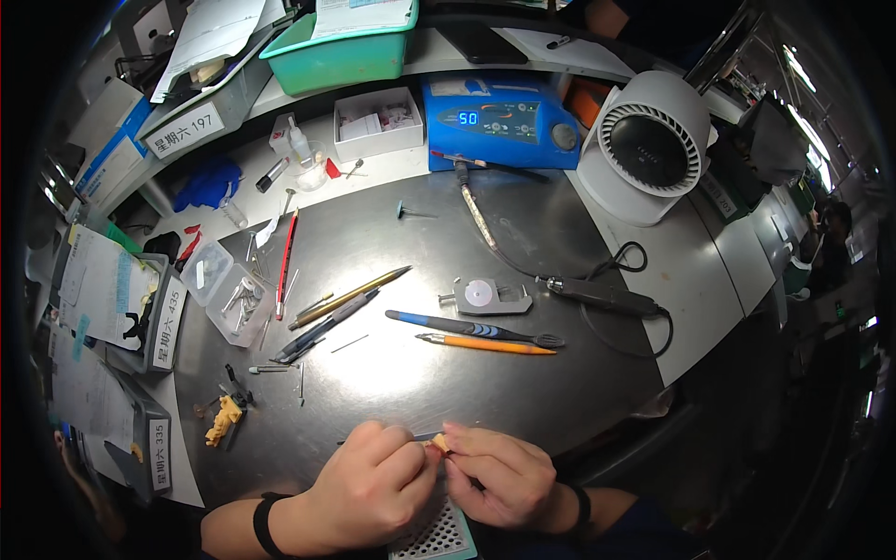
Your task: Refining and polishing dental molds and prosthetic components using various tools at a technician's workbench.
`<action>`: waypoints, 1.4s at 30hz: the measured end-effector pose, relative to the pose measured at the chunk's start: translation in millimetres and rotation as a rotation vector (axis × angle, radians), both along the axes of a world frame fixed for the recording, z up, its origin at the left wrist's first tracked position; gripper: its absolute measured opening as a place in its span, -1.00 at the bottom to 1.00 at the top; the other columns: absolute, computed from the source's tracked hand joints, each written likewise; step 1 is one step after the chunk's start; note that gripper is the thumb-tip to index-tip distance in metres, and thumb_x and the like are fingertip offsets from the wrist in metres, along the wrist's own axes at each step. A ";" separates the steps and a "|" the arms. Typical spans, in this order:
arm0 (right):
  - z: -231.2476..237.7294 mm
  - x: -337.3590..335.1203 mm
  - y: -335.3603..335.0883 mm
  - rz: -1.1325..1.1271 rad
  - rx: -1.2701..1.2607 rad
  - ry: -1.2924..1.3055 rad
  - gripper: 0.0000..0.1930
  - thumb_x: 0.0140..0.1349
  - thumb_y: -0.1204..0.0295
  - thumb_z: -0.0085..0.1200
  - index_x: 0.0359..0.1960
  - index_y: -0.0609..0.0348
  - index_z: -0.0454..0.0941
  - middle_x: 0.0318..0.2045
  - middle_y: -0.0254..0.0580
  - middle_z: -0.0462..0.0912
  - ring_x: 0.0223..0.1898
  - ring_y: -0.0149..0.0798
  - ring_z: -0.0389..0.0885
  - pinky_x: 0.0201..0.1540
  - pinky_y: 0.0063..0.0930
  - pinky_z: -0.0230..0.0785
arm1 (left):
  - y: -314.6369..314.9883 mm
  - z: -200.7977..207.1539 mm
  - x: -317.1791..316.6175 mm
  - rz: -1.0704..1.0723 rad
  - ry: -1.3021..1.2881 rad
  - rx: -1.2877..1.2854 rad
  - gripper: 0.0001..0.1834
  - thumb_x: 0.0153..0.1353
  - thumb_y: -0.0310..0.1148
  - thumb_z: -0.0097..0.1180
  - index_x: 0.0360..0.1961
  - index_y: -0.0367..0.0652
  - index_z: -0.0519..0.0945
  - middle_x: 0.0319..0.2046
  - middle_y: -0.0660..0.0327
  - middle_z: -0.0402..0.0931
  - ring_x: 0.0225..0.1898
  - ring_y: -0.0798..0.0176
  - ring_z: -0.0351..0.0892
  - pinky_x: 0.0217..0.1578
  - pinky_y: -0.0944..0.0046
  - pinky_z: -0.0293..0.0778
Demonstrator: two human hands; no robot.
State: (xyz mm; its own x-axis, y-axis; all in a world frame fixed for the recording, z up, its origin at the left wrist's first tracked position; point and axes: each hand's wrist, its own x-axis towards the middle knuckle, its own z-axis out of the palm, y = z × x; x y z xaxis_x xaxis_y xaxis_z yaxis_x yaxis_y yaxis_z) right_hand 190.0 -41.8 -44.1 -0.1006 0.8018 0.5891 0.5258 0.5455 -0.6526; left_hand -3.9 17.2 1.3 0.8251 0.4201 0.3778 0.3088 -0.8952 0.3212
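My left hand (369, 481) and my right hand (499, 471) meet close together near the front edge of the metal worktop. A small tan piece (440, 443), too small to identify exactly, is pinched by the fingertips of my right hand. Closed fingers of my left hand grip a thin dark tool (427, 436); most of it is hidden by the hand, and its end lies against or just beside the tan piece. Below both hands is a perforated tray (439, 539) with a pale green rim.
A yellow dental model on a small articulator (224, 420) stands at left. Ahead lie an orange pencil (485, 344), a blue-black brush (467, 327), a metal gauge (485, 296) and a corded handpiece (602, 296). Behind are a blue control unit (504, 126) and a fan (644, 145).
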 end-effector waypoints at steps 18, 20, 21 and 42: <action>-1.8 0.9 0.2 -0.001 0.007 0.006 -0.90 0.05 0.64 0.35 -0.38 0.34 0.69 -0.23 0.00 0.75 -0.17 -0.06 0.83 -0.10 -0.34 0.75 | 3.4 -5.6 -1.2 0.002 -0.091 -0.073 -0.69 -0.11 -0.51 0.24 -0.26 -0.37 0.68 -0.44 0.25 0.45 -0.38 0.23 0.49 -0.36 0.24 0.34; -1.9 0.6 0.3 -0.005 0.010 0.006 -0.90 0.04 0.63 0.36 -0.39 0.34 0.69 -0.23 -0.01 0.75 -0.17 -0.05 0.83 -0.10 -0.34 0.75 | 3.5 -7.4 -1.1 0.006 -0.098 -0.070 -0.71 -0.08 -0.50 0.26 -0.25 -0.35 0.69 -0.43 0.25 0.45 -0.38 0.23 0.49 -0.36 0.25 0.34; -1.9 0.5 0.5 -0.008 0.010 0.007 -0.89 0.04 0.63 0.36 -0.39 0.34 0.69 -0.24 -0.01 0.75 -0.18 -0.06 0.83 -0.11 -0.35 0.75 | 3.5 -7.2 -1.3 0.007 -0.096 -0.071 -0.71 -0.08 -0.50 0.26 -0.25 -0.35 0.69 -0.43 0.25 0.45 -0.38 0.23 0.49 -0.36 0.25 0.34; 0.3 3.5 -2.0 -0.021 -0.052 0.027 -0.89 0.05 0.62 0.34 -0.38 0.30 0.66 -0.22 0.02 0.77 -0.22 -0.11 0.84 -0.15 -0.39 0.74 | 9.0 7.0 -12.2 0.103 0.010 -0.069 -0.72 -0.04 -0.46 0.27 -0.23 -0.25 0.69 -0.38 0.25 0.52 -0.28 0.22 0.54 -0.30 0.21 0.37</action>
